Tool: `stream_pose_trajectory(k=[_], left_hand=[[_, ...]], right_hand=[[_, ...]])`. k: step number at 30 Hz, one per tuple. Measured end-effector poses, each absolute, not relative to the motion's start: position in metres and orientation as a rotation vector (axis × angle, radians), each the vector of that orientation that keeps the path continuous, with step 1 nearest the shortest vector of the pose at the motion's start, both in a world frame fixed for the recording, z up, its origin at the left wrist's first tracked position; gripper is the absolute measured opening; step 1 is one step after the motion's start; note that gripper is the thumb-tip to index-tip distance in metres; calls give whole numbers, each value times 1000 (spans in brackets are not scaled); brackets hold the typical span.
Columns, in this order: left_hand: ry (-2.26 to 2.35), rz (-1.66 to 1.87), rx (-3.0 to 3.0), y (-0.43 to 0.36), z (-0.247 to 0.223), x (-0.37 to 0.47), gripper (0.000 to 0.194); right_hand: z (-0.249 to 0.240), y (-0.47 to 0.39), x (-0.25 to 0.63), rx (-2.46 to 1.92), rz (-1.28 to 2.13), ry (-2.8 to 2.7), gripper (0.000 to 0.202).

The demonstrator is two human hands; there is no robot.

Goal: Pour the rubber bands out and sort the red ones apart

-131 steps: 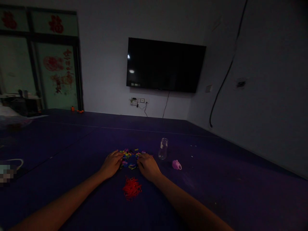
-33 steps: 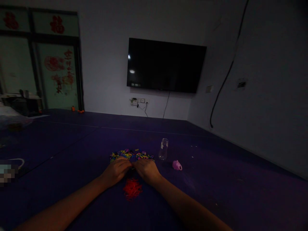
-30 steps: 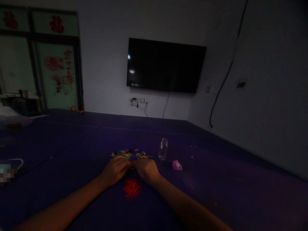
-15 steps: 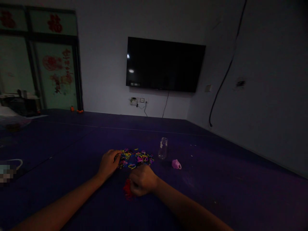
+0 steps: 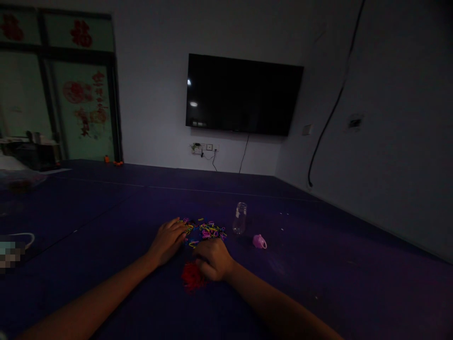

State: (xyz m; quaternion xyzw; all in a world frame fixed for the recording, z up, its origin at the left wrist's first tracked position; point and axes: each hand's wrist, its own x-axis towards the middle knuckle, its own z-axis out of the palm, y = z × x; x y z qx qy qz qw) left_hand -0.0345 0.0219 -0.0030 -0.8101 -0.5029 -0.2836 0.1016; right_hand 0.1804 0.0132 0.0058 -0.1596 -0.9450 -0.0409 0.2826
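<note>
Small multicoloured clips or bands (image 5: 211,230) lie in a loose pile on the purple surface (image 5: 311,274). My left hand (image 5: 170,239) rests over the left part of the pile, its fingers stretched out. My right hand (image 5: 213,259) is curled at the near edge of the pile, and whatever its fingers hold is hidden. Just in front of it, toward me, sits a red heap (image 5: 193,276) of similar small pieces. To the right of the pile stands a clear open bottle (image 5: 239,218). A pink cap with a loop (image 5: 259,242) lies beside the bottle.
A dark television (image 5: 244,94) hangs on the far wall above sockets and cables. At the far left are a clear plastic bag (image 5: 21,179) and dark items. A white looped cord (image 5: 30,240) lies nearer on the left. Tiny white bits dot the surface at right.
My left hand has shifted slightly right and flattened over the pile. My right hand has moved up and a little right, uncovering more of the red heap.
</note>
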Motion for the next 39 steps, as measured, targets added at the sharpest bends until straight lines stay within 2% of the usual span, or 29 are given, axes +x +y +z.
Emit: stream_pose_trajectory(k=[4, 7, 13, 16, 19, 22, 30, 39], left_hand=[[-1463, -647, -2531, 21, -5, -33, 36], [-1467, -645, -2551, 20, -5, -33, 35], [-1519, -705, -2468, 24, -5, -37, 37], [-1547, -699, -2391, 29, -6, -42, 43], [-1570, -706, -2331, 33, -6, -45, 41], [-1501, -673, -2412, 36, -5, -44, 39], [-1439, -533, -2609, 46, -6, -42, 48], [-1338, -714, -2675, 38, 3, -40, 27]], right_hand=[[6, 17, 181, -652, 6, -2345, 30], [7, 24, 182, -896, 42, -2157, 34], [9, 38, 183, -1254, -64, -2038, 26], [9, 41, 182, -1279, -94, -2101, 23], [7, 42, 181, -1251, -101, -2178, 21], [6, 42, 179, -1219, -102, -2220, 20], [7, 41, 177, -1199, -91, -2289, 20], [8, 41, 177, -1228, -95, -2326, 22]])
